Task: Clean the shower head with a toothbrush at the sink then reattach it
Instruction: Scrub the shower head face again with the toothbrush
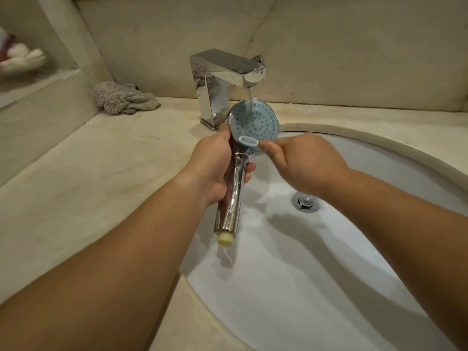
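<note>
Left hand (215,171) grasps the chrome handle of the shower head (253,120), fingers wrapped round it just below the neck. Shower head held over the left edge of the sink basin (354,287), blue nozzle face tilted up toward the camera, directly under the spout of the square chrome faucet (228,72). Water stream (248,100) runs from spout onto the upper part of the face. Threaded cream end of the handle sticks out below the hand, dripping onto the basin wall.

Right hand (301,163) pinches the toothbrush (249,141), thumb on top; brush head lies across the lower rim of the nozzle face, back side up, handle hidden inside the fist.

Tight spots: top of the shower head is near the spout and faucet body. Basin is open to the right and toward the camera; drain stopper (305,201) sits under the right wrist, apart from both hands.

Marble counter (101,173) on the left, grey crumpled cloth (124,97) near the back wall, well apart from the faucet.
</note>
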A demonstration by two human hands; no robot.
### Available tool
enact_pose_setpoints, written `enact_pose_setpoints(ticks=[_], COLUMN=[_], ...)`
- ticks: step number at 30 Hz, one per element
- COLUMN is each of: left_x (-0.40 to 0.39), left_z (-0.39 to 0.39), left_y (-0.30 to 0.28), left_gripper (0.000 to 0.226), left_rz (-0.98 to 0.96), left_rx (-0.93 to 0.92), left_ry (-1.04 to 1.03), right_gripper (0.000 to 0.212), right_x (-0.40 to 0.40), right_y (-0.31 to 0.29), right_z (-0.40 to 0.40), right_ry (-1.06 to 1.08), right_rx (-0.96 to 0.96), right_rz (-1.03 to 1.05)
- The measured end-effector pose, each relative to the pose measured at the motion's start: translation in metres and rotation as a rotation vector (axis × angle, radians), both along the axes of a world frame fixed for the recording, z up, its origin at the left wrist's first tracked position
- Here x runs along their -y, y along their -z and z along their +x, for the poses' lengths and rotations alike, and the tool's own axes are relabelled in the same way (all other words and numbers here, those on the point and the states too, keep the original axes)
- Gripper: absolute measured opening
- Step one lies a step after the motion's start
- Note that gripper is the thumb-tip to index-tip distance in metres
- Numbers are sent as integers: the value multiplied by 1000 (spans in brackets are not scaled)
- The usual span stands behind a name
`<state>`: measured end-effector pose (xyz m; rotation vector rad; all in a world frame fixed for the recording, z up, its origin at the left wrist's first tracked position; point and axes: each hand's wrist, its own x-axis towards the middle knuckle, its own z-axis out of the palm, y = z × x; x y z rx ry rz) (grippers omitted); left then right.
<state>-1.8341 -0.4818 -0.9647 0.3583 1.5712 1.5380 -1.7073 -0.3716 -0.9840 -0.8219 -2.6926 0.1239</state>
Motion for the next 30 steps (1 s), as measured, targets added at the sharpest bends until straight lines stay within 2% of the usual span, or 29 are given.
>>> enact_pose_setpoints(ticks=[4,9,13,17,21,23,25,28,30], left_x=[0,1,1,2,2,2,2,2,2], left_z=[0,-2,-2,-2,-2,-2,-1,0,0], left_y=[0,0,-1,-2,-1,-2,-2,-2,-1], left_gripper=[48,47,46,47,49,50,47,47,49], left_rz=[39,20,27,36,30,36,28,19,14], left_rx=[34,21,18,19,-2,0,-16,-33,-37], left_ry=[-1,3,-17,-21,-4,-8,-6,14,10], right_gripper=[67,52,63,61,58,54,62,70,69], right_x=[0,-2,-2,-4,5,0,-2,6,5], right_y=[11,15,21,15,15,4,-5,3,0], right_z=[-1,3,7,6,0,-1,-1,-4,-6], right_ry=[60,102,111,171,125,179,247,161,187], right_rx=[-82,-140,-142,-215,-135,-154,-169,-69,-81], right_rz=[-52,-83,-118,-171,-128,-138,-129,-62,-66])
